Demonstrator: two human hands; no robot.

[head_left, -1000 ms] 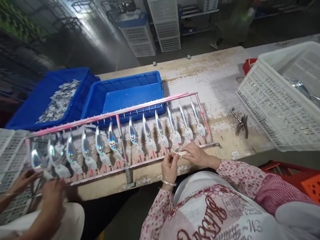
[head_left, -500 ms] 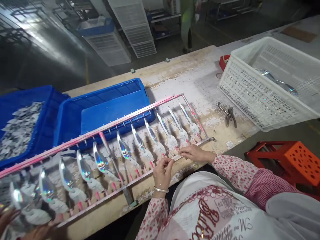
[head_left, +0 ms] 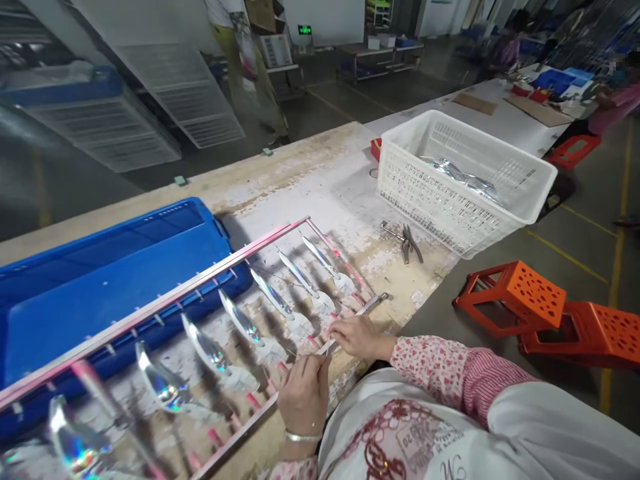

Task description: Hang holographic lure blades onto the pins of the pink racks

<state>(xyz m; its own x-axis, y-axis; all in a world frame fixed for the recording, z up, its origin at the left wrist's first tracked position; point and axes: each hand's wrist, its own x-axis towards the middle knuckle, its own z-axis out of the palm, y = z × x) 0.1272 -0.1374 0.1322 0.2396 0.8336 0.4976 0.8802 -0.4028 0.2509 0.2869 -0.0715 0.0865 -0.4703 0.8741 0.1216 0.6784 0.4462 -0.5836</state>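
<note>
A long metal rack (head_left: 220,268) with pink-stained rails lies along the table, and silver holographic fishing lures (head_left: 243,319) with clear lips hang across it in a row. My left hand (head_left: 303,393) is closed at the rack's near rail, knuckles up, its fingertips hidden from me. Just to its right, my right hand (head_left: 357,337) has its fingers bent together at the same rail. Between the two hands shows a small whitish bit, too small to name. Pink-tipped pegs (head_left: 253,401) stick out along the near rail, close to the left hand.
Beneath the rack's far side sits a blue tray (head_left: 107,250). Pliers (head_left: 410,244) lie beside a white basket (head_left: 425,210) holding shiny lures. Orange stools (head_left: 540,293) stand on the floor at right. Other people are farther off along the table and behind it.
The view has swung to the right, bringing the whole basket and the far tables in. Another person's hands at lower left have left the view. My left hand has turned knuckles up.
</note>
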